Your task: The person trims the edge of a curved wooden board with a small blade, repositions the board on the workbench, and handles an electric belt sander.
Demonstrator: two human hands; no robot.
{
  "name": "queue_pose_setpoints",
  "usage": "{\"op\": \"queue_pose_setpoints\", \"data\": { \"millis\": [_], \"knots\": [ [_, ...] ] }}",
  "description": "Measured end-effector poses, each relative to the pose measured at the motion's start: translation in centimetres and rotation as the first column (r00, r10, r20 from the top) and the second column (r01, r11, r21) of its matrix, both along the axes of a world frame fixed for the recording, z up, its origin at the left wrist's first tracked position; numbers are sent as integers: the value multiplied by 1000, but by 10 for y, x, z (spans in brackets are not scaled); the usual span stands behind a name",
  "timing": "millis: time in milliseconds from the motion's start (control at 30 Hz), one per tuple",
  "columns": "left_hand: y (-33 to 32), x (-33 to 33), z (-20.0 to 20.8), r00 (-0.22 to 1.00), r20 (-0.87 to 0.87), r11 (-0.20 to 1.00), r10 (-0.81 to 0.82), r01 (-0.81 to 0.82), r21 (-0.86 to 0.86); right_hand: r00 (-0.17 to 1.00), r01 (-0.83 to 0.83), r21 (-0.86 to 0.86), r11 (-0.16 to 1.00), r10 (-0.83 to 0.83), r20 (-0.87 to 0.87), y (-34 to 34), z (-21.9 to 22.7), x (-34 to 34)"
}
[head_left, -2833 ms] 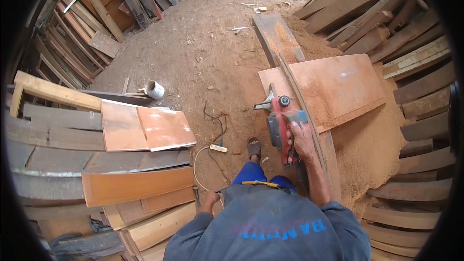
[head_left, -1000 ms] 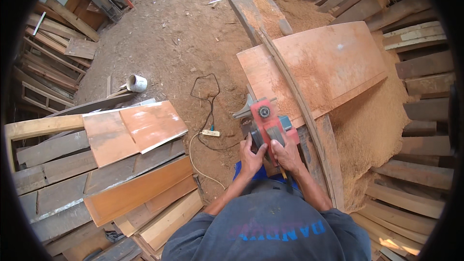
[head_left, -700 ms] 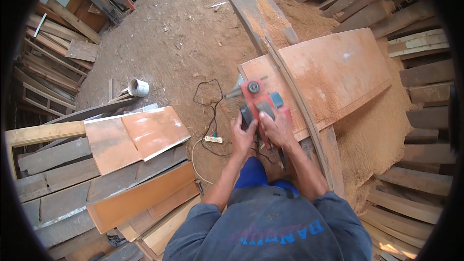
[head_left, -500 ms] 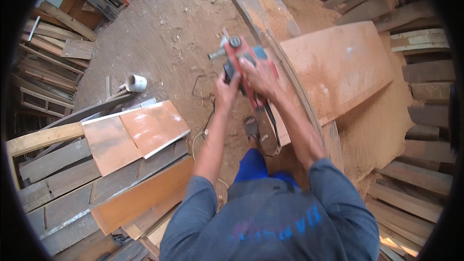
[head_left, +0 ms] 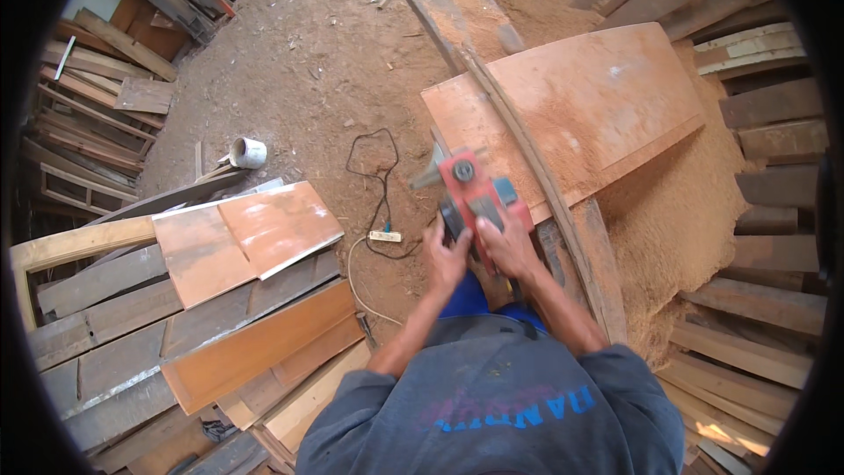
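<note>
A red electric planer (head_left: pixel 466 178) with a round black knob and a side chute is held close in front of my body. My right hand (head_left: pixel 508 251) is closed around its rear handle. My left hand (head_left: pixel 447 257) grips the black part on the planer's left side. The tool is at the near left edge of a wide reddish-brown wood panel (head_left: pixel 607 114); whether it touches the panel cannot be made out. Across the panel lies a long, narrow wood strip (head_left: pixel 526 148), just right of the planer. Sawdust is scattered over the panel.
A dusty plank (head_left: pixel 457 9) extends beyond the panel. Sawdust (head_left: pixel 677 255) is heaped at its right. On the ground at left are a black cord (head_left: pixel 385 189), a power strip (head_left: pixel 385 237) and a white bucket (head_left: pixel 248 153). Stacked boards (head_left: pixel 264 334) lie near left.
Both hands have drawn the planer back toward my body and slightly right. The panel's left end, hidden behind the planer and hands before, now shows.
</note>
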State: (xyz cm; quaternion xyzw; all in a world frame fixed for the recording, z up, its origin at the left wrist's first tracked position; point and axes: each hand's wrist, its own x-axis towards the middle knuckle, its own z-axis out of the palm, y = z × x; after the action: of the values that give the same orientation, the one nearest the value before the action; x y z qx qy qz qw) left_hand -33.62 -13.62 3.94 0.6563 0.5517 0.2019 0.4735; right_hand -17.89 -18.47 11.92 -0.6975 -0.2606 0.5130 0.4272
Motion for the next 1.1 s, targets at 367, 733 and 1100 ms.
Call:
{"op": "queue_pose_setpoints", "data": {
  "millis": [367,733,1100],
  "knots": [
    [1,4,5,980,183,994,79,-62,-95,995,-36,34,999,33,95,-3,-9,0],
    [225,61,2,930,359,996,84,-75,-40,958,-65,326,943,-33,286,221,-12,45],
    [73,13,-14,998,47,995,33,-37,88,977,-20,185,982,-20,214,71,-10,6]
  ]
}}
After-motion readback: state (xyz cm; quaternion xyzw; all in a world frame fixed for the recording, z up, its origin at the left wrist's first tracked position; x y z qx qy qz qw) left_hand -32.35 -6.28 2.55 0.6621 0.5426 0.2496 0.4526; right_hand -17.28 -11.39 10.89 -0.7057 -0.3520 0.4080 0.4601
